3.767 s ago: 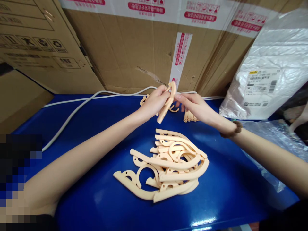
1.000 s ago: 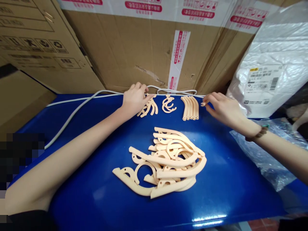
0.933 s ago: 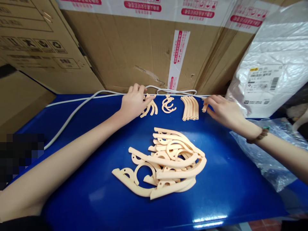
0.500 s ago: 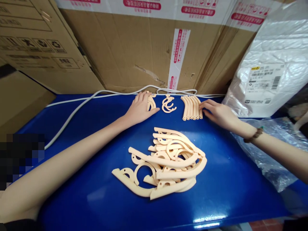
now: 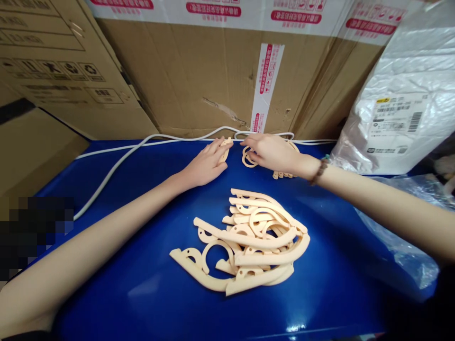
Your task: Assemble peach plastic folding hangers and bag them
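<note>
My left hand (image 5: 208,163) lies with fingers stretched over a few cream plastic hanger pieces (image 5: 226,150) at the back of the blue table; it covers most of them. To its right, my right hand (image 5: 272,152) reaches over a small group of cream hooks (image 5: 249,160), with the fingers apart and the fingertips at the hooks. Under that hand and wrist, a row of curved hanger arms (image 5: 280,174) is mostly hidden, with only its ends showing. In the middle of the table lies a loose pile of folding hanger parts (image 5: 263,244), touched by neither hand.
A white cable (image 5: 142,142) runs along the back of the blue table (image 5: 149,303). Cardboard boxes (image 5: 199,71) stand behind and at the left. At the right are a white plastic parcel (image 5: 394,123) and a clear plastic bag (image 5: 401,237).
My right hand has moved left, from the right end of the row of hanger arms to the hooks. My left hand stays over its pieces, shifted slightly. The pile is unchanged.
</note>
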The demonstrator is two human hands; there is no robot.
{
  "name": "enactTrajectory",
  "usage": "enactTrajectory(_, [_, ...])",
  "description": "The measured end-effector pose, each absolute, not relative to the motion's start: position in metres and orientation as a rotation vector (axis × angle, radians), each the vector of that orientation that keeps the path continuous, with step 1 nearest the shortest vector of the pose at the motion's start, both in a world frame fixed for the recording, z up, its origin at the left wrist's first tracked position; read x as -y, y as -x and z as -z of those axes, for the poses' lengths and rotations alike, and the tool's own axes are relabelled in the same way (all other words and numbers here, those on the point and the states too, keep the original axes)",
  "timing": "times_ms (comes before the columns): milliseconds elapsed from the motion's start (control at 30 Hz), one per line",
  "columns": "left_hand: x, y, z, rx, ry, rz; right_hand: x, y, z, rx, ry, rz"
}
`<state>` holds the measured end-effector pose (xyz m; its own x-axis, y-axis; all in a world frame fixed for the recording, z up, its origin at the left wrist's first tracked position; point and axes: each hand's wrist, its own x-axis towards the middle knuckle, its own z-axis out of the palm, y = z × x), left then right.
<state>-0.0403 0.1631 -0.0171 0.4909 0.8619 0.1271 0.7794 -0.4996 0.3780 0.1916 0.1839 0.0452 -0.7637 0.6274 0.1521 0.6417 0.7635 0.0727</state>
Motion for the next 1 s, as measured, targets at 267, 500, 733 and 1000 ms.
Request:
enactTrajectory(267, [-0.158,0.055,0.02,-1.445,-2.412,-0.49,-0.21,-0.147,-0.018,2.887,0.925,0.077])
enactTrajectory(500, [-0.162,0.07,0.02,-1.5,-2.406,-0.513,-0.218,-0.145,-0.011,2.893,0.915,0.139])
enactTrajectory(733, [-0.161,0.074,0.019,-1.426,-2.426,-0.495,-0.222,-0.144,-0.013,2.88,0.979,0.174])
enactTrajectory(1000, [-0.162,0.087,0.023,-1.148,-2.477,-0.559,-0.233,-0.14,-0.017,2.777,1.1,0.043])
